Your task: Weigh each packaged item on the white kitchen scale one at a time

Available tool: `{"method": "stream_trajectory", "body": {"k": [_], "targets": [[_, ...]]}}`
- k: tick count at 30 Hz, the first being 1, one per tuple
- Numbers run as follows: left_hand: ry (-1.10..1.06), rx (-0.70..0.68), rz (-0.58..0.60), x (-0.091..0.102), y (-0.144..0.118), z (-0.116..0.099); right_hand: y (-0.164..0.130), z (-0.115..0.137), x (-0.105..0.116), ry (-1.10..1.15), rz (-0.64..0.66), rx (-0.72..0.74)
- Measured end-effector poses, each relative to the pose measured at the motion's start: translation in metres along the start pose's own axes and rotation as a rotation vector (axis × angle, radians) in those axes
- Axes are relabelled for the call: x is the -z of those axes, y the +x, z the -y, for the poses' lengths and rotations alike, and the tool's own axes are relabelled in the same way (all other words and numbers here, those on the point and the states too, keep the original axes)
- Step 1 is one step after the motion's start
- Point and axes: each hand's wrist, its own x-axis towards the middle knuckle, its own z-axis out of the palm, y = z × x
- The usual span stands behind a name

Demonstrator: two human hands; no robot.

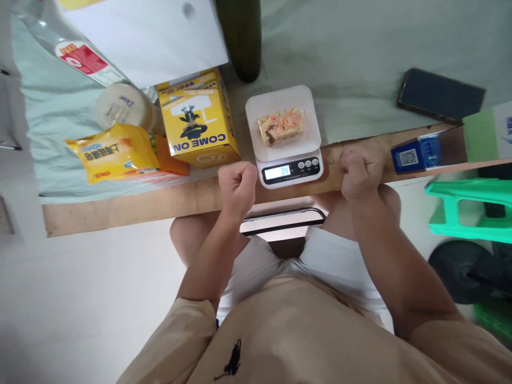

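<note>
A white kitchen scale stands at the table's front edge, between my two hands. On its tray lies a small snack in a clear printed wrapper, and the lit display appears to read 34. My left hand rests as a fist on the wooden edge, just left of the scale. To the right of the scale, my right hand is also balled into a fist, slightly blurred. Nothing shows in either fist.
Left of the scale are a yellow box, a yellow snack packet, a Dove jar and a clear bottle. A dark green bottle stands behind. At right lie a phone and a blue QR card; a green stool is below.
</note>
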Motion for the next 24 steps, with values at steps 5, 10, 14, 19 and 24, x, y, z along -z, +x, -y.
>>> {"method": "stream_trajectory", "body": {"k": [5, 10, 14, 19, 24], "targets": [[0.012, 0.009, 0.024, -0.0014, 0.0007, 0.0009, 0.0011, -0.0013, 0.0004, -0.082, 0.075, -0.017], [0.021, -0.005, 0.033, -0.0018, 0.0010, 0.0003, 0.0041, 0.0006, -0.0003, -0.144, 0.129, -0.015], [0.022, -0.014, 0.037, -0.0007, 0.0008, 0.0001, 0.0034, 0.0042, -0.0018, -0.177, 0.113, -0.001], [0.015, -0.016, 0.035, -0.0009, -0.0014, 0.0001, 0.0031, 0.0025, -0.0022, -0.196, 0.091, 0.002], [-0.001, -0.018, 0.043, -0.0017, -0.0023, -0.0017, -0.0016, 0.0041, -0.0035, -0.235, 0.059, 0.038]]}}
